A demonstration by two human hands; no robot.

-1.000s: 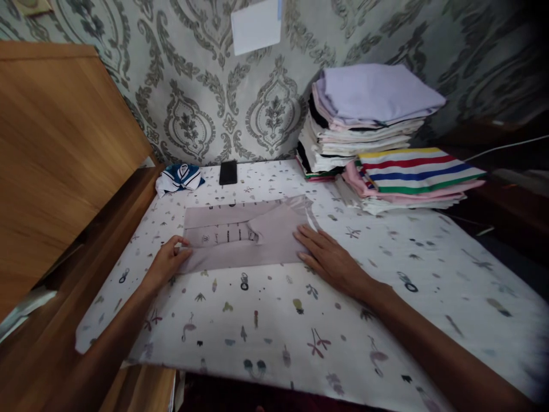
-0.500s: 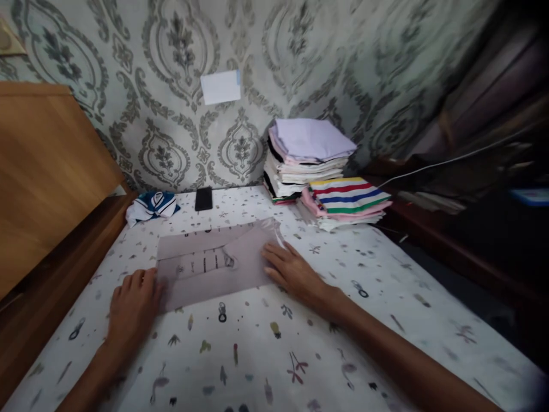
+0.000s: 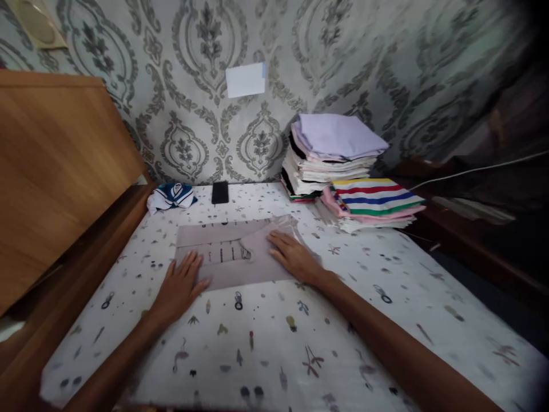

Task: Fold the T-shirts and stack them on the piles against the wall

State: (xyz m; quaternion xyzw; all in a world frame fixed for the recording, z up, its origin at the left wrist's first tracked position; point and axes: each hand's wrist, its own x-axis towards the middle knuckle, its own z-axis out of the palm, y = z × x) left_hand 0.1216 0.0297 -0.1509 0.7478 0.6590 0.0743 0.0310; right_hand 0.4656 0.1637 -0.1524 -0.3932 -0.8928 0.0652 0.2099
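Note:
A folded mauve-grey garment (image 3: 234, 273) of thin cloth lies flat in the middle of the patterned white sheet (image 3: 257, 366), with dark printed marks across its centre. My left hand (image 3: 177, 289) rests palm down over the garment's left end, fingers spread. On the right part of the cloth lies my right hand (image 3: 294, 257), also flat with its fingers stretched out. Neither hand grips anything. Some of the garment's left and right ends is hidden under the hands.
Behind to the right stands a tall stack of folded clothes (image 3: 334, 163), beside a lower stack with a striped cloth (image 3: 377, 197) on top. A black phone-like object (image 3: 220, 193) and a crumpled teal-and-white cloth (image 3: 171, 197) lie near the wall. Wooden furniture (image 3: 64, 171) borders the left.
My left hand has moved from the garment's left edge onto its left end, its fingers now flatter. My right hand stays on the right part. The view has shifted slightly left.

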